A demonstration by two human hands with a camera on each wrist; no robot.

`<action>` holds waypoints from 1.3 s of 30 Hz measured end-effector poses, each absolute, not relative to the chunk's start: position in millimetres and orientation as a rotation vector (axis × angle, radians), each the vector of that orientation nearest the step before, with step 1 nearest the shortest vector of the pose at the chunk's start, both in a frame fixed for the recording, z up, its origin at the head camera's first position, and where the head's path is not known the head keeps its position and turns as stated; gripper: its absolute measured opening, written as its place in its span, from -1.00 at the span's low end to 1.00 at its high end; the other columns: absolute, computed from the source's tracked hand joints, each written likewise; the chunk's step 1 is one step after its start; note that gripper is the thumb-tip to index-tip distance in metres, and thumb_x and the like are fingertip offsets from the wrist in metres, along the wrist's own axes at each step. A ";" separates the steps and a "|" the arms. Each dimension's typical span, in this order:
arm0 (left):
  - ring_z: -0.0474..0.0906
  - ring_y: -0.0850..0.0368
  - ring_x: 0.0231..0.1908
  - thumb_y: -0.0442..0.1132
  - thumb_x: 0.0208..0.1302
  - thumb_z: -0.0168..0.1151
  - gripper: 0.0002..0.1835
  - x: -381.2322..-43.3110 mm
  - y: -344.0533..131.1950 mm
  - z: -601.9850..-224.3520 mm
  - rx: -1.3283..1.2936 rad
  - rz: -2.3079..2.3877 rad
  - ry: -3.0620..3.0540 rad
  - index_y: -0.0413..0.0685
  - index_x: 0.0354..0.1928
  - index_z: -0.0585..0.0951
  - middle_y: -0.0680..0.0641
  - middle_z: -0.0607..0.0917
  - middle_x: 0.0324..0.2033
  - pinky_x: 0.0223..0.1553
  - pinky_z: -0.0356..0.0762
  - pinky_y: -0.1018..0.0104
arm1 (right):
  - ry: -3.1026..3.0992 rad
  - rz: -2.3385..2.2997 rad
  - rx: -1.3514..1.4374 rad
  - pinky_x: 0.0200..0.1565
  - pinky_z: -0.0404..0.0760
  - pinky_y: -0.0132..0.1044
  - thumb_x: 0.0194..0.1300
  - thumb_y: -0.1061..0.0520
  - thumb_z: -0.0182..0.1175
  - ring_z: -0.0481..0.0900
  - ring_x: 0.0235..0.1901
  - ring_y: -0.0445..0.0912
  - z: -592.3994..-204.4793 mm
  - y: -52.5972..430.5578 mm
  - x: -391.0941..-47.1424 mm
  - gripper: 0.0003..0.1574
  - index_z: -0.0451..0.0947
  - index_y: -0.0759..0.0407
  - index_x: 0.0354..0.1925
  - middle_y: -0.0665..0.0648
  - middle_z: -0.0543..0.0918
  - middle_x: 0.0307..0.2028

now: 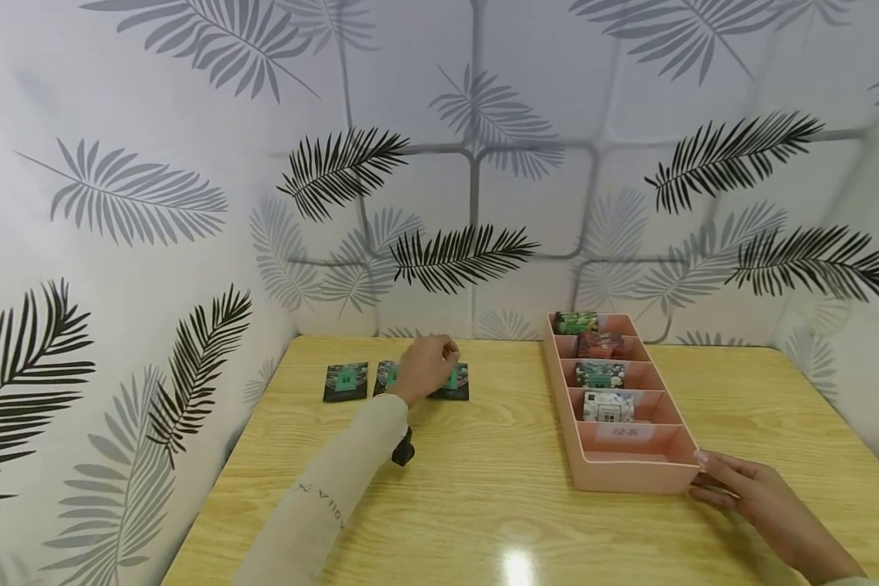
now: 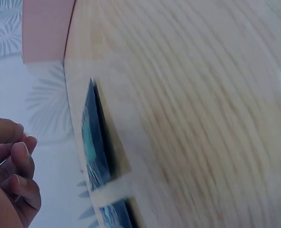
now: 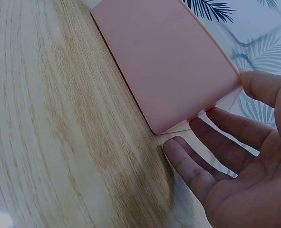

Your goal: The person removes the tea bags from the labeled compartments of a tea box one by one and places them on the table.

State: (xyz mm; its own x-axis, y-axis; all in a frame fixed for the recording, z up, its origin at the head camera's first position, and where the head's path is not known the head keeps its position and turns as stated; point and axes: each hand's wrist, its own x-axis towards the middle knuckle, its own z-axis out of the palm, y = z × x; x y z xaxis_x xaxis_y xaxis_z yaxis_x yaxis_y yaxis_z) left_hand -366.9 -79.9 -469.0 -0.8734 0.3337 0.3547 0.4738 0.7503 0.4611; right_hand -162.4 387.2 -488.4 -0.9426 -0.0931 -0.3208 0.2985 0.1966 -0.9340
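My left hand (image 1: 426,366) hovers over a row of small flat dark packets with green labels, its fingers loosely curled and nothing between them. One packet (image 1: 346,382) lies to its left, and another packet (image 1: 454,384) shows just beyond its right side. Between these, a further packet (image 1: 383,377) is partly covered by the hand. On the right stands a long pink divided box (image 1: 626,477). At its near right corner my right hand (image 1: 750,496) holds it, thumb on the rim and fingertips against the outer wall (image 3: 169,61).
Inside the box, from the back, sit a green packet (image 1: 575,323), red packets (image 1: 602,345), a dark packet with a green label (image 1: 599,375) and white packets (image 1: 608,407). The nearest divider bears a white label (image 1: 621,432). A leaf-patterned curtain (image 1: 439,203) closes off the wooden table's back.
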 end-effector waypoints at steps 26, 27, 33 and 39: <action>0.56 0.44 -0.36 -0.09 0.52 0.24 -0.83 -309.9 22.3 -439.4 -1.083 -0.910 -2.634 0.07 -0.11 0.77 0.20 0.72 -0.32 -0.29 0.50 0.50 | 2.170 -1.826 0.200 0.05 0.65 -0.24 0.66 -0.12 -0.03 0.73 0.00 -0.15 -490.7 390.7 -160.9 -0.19 0.25 0.59 0.41 0.14 0.59 0.20; 0.56 0.44 -0.36 -0.09 0.51 0.24 -0.83 -308.2 25.5 -438.7 -1.096 -0.901 -2.635 0.07 -0.11 0.77 0.20 0.72 -0.32 -0.29 0.50 0.51 | 2.170 -1.825 0.204 0.05 0.65 -0.25 0.65 -0.13 -0.02 0.73 0.00 -0.15 -490.7 390.8 -161.3 -0.18 0.25 0.58 0.42 0.14 0.59 0.20; 0.52 0.44 -0.44 -0.09 0.50 0.26 -0.85 -300.4 43.9 -439.2 -1.176 -0.874 -2.610 0.08 -0.18 0.76 0.21 0.73 -0.34 -0.40 0.44 0.52 | 2.158 -1.831 0.220 0.07 0.65 -0.23 0.62 -0.18 0.01 0.72 0.01 -0.15 -489.6 390.0 -163.9 -0.10 0.18 0.58 0.45 0.14 0.58 0.22; 0.46 0.44 -0.57 -0.08 0.49 0.29 -0.86 -297.6 62.0 -443.8 -1.205 -0.839 -2.616 0.11 -0.19 0.77 0.19 0.78 -0.25 -0.56 0.36 0.52 | 2.151 -1.825 0.219 0.09 0.64 -0.17 0.61 -0.19 0.03 0.72 0.02 -0.15 -489.6 386.9 -163.6 -0.08 0.16 0.56 0.46 0.17 0.54 0.26</action>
State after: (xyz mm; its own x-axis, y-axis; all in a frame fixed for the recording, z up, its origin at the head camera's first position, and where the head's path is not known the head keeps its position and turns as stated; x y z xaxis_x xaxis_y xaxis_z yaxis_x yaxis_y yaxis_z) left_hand -297.6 62.0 -443.8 -0.6688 0.6575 0.3470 0.7367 0.5232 0.4285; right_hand -163.6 386.9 -489.6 -0.9399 -0.0831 -0.3313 0.3133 0.1766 -0.9331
